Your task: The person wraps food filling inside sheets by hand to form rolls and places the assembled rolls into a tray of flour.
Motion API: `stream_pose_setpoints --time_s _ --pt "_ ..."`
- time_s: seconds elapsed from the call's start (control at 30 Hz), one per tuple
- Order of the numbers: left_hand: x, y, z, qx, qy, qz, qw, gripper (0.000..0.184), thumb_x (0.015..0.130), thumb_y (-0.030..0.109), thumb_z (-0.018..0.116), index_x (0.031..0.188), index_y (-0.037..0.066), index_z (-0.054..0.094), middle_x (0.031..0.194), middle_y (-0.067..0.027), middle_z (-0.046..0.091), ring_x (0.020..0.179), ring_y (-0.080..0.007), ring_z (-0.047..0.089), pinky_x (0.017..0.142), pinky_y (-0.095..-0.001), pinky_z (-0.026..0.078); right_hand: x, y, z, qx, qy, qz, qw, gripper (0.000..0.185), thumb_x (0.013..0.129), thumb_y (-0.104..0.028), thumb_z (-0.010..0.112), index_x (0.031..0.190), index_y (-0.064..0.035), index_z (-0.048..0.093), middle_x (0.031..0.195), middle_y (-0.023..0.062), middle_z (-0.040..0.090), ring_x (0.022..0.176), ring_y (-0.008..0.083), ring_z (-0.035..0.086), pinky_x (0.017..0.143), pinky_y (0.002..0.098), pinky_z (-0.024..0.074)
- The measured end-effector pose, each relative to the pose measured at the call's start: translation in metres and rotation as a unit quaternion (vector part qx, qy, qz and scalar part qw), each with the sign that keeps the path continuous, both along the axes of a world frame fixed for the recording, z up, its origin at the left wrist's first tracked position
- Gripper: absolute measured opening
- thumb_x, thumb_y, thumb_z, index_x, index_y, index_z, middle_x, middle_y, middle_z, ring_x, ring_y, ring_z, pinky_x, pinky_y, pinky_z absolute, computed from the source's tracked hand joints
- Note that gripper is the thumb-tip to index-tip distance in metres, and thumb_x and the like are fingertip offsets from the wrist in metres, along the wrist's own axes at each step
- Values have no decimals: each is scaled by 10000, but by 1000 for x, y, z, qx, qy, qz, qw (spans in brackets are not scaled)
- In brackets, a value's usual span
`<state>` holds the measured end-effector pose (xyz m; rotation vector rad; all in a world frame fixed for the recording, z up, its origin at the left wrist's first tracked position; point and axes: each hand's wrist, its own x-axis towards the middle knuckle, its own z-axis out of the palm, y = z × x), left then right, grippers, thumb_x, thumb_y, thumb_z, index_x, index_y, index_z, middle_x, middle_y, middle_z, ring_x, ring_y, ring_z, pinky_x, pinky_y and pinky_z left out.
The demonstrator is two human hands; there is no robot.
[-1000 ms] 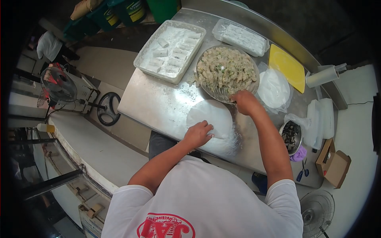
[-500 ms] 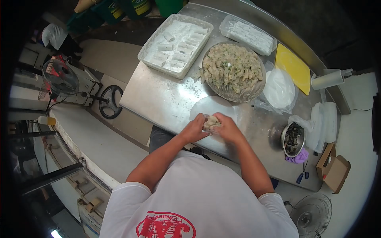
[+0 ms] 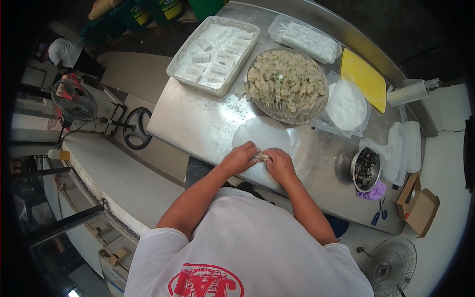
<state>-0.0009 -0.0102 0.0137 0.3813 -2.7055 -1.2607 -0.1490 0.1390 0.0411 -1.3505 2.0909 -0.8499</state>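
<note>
Between my two hands, over the near edge of the steel table, is a small wrapped roll [image 3: 261, 157] with pale filling. My left hand [image 3: 241, 157] pinches its left end, and my right hand [image 3: 280, 163] closes on the right end; fingers hide much of it. Just beyond them a pale round sheet [image 3: 261, 132] lies flat on the table. Farther back, a wide round metal bowl [image 3: 308, 118] is heaped with chunky pale filling [image 3: 284, 81] flecked with green. Right of that bowl sits a stack of round white wrappers [image 3: 348, 106] in plastic.
A plastic tub [image 3: 217, 91] holds white powder and several rolls; another container [image 3: 307, 39] stands behind. Rightward are a yellow board [image 3: 363, 79], a bowl of dark pieces [image 3: 366, 171], a purple cloth [image 3: 371, 192], scissors [image 3: 380, 214] and an open cardboard box [image 3: 420, 210]. A person [image 3: 64, 52] is far left.
My fingers have closed in tighter around the filling, which shows less now and looks like a narrow roll. The view has shifted slightly.
</note>
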Motion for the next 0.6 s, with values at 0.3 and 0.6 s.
stream_pose_setpoints --time_s 0.3,0.6 --pt "-7 2 10 -8 5 -3 1000 326 823 180 778 1100 45 673 1112 -130 614 936 -353 668 803 -437 564 -1 9 0 -54 -26 -69 996 222 762 59 661 970 -15 646 949 161 656 858 348 652 787 395 533" --pt "-7 2 2 -30 2 -5 1000 311 838 224 770 1097 72 689 1089 -106 614 905 -327 669 793 -430 565 -12 22 -18 -53 -339 -181 922 191 819 56 669 978 -35 613 946 52 642 831 175 634 741 323 527"
